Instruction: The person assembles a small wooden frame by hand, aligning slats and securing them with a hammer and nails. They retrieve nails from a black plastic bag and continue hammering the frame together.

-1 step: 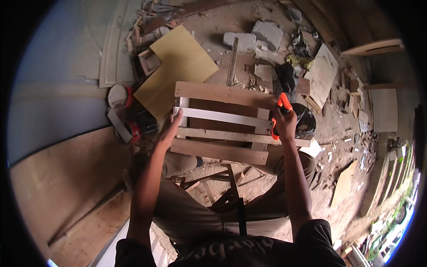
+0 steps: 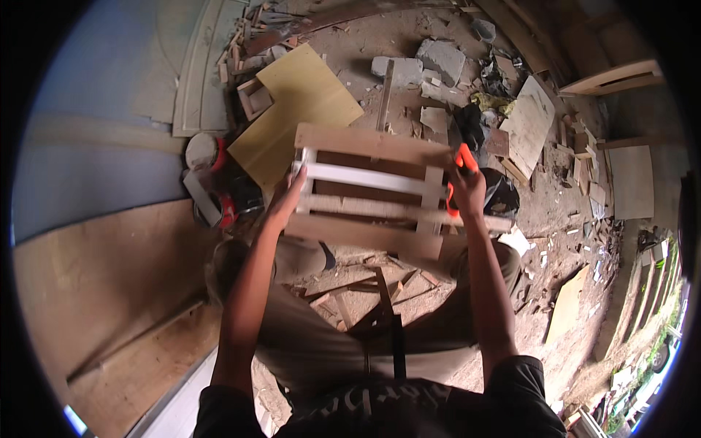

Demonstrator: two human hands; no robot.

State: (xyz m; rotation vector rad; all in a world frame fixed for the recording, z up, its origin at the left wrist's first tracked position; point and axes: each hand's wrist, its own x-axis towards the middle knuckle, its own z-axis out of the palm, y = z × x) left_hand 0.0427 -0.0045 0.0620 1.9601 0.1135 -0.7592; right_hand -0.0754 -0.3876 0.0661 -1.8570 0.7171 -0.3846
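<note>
A slatted wooden crate [image 2: 372, 144] is held up over my knees, a little blurred by motion. It has brown outer boards, a white slat [image 2: 361, 178] and a rougher pale slat [image 2: 358, 207] between them, joined by upright end pieces. My left hand [image 2: 287, 196] grips the crate's left end, its fingertips near the white slat. At the right end my right hand [image 2: 469, 191] is closed round an orange-and-black tool handle [image 2: 464, 157], close against the crate. Whatever part of the tool extends beyond the handle is hidden. One slat sticks out past the crate below that hand.
A yellow board [image 2: 299, 102] lies beyond the crate, with concrete blocks [image 2: 440, 61] further off. Red-and-black equipment [image 2: 219, 186] stands at left. Loose wood strips [image 2: 380, 292] lie between my legs. Board offcuts and a pale panel [image 2: 527, 128] are scattered at right.
The crate has shifted slightly away from me and tipped, its lower board now blurred. My left hand has moved up and a little right with it. The orange handle stays in my right hand.
</note>
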